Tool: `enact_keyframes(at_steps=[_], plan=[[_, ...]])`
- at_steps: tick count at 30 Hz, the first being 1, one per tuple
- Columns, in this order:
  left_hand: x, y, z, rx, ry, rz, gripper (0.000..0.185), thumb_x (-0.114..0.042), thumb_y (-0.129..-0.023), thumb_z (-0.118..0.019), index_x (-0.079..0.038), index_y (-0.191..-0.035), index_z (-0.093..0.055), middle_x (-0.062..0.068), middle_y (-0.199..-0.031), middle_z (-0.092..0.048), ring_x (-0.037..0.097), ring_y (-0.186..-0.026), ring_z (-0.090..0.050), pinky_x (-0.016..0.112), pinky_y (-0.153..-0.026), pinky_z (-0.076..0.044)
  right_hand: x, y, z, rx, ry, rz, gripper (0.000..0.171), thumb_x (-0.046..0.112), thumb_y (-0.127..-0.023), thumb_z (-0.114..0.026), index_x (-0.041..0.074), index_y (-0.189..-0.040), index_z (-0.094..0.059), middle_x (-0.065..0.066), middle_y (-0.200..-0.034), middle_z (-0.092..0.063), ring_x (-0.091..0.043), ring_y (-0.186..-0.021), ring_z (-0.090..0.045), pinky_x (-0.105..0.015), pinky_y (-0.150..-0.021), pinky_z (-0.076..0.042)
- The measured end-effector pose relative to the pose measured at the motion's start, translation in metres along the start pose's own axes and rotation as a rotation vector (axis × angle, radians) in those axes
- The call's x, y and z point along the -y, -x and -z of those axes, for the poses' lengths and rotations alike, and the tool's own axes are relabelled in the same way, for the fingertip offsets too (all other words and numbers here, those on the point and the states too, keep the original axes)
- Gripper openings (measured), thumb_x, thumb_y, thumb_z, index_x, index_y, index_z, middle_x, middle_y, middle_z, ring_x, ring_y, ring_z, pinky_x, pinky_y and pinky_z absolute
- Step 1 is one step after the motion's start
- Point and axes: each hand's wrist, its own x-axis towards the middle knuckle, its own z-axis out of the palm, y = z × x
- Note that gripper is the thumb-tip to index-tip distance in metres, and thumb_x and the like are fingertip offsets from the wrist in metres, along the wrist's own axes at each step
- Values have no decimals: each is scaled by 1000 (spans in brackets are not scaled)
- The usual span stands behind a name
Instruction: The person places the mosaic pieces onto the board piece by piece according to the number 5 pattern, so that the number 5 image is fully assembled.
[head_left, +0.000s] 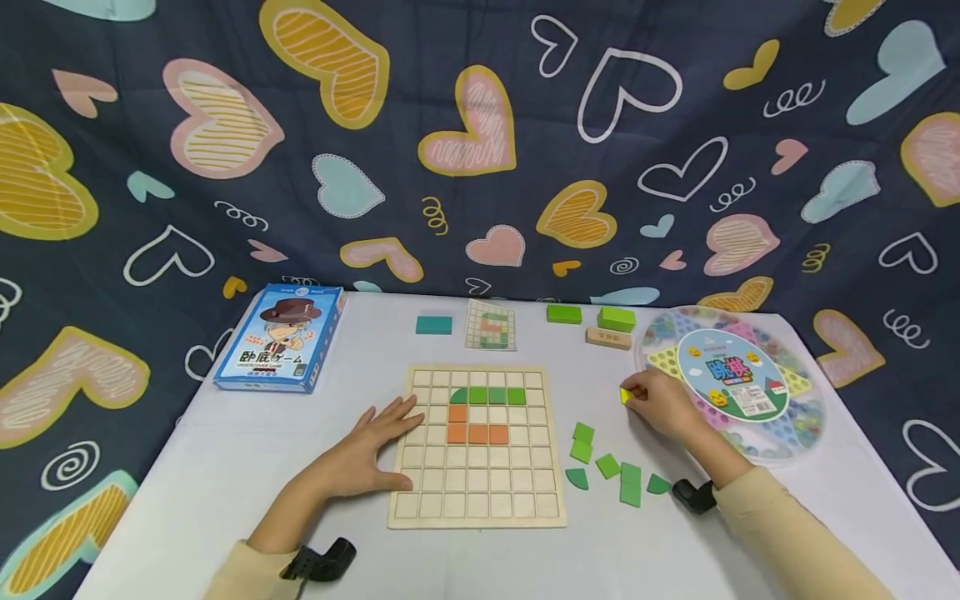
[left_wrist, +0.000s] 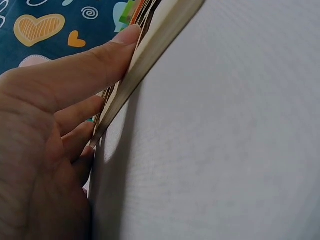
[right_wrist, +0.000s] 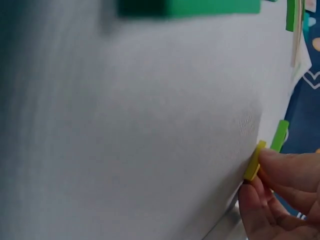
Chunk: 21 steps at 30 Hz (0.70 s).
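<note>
My right hand (head_left: 660,402) pinches a small yellow tile (right_wrist: 255,161) between thumb and fingertips, low over the table, beside the round game box. On the left, my left hand (head_left: 366,454) rests with spread fingers at the left edge of a wooden grid board (head_left: 477,481). Its thumb (left_wrist: 112,55) lies on the board's rim in the left wrist view. Within the grid sit a row of green tiles (head_left: 497,396), a rounded green piece (head_left: 459,397) at that row's left end, and several orange tiles (head_left: 477,433) below.
Loose green tiles (head_left: 631,483) lie right of the board, with quarter-round green pieces (head_left: 577,478) among them. Behind stand a pattern card (head_left: 491,325), a teal block (head_left: 434,325), green blocks (head_left: 617,318) and a wooden block (head_left: 608,337). A blue box (head_left: 280,337) and round game box (head_left: 731,375) flank these.
</note>
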Motion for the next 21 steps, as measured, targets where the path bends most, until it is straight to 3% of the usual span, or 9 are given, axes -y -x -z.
enact_keyframes(at_steps=[9, 14, 21], plan=[[1, 1, 0, 9, -4, 6, 94, -46, -67, -80, -11, -145, -40, 8, -159, -18, 33, -146, -11, 60, -115, -1, 11, 1, -6, 37, -187, 25, 9, 4, -82, -69, 6, -89, -63, -3, -80, -63, -14, -74, -55, -21, -63, -47], [2, -1, 1, 2, -13, -2, 94, -44, -67, -81, -12, -145, -40, 8, -159, -18, 33, -146, -11, 60, -115, -1, 45, 3, -17, 98, -326, 75, 7, 6, -84, -68, 8, -91, -67, -2, -81, -66, -13, -77, -60, -22, -66, -50], [-1, 0, 0, -6, 8, -8, 93, -44, -66, -81, -10, -144, -42, 10, -158, -20, 34, -146, -12, 60, -114, -1, 96, 0, -48, 243, -347, 177, 7, 9, -85, -69, 12, -92, -67, 4, -82, -64, -10, -76, -57, -21, -67, -50]])
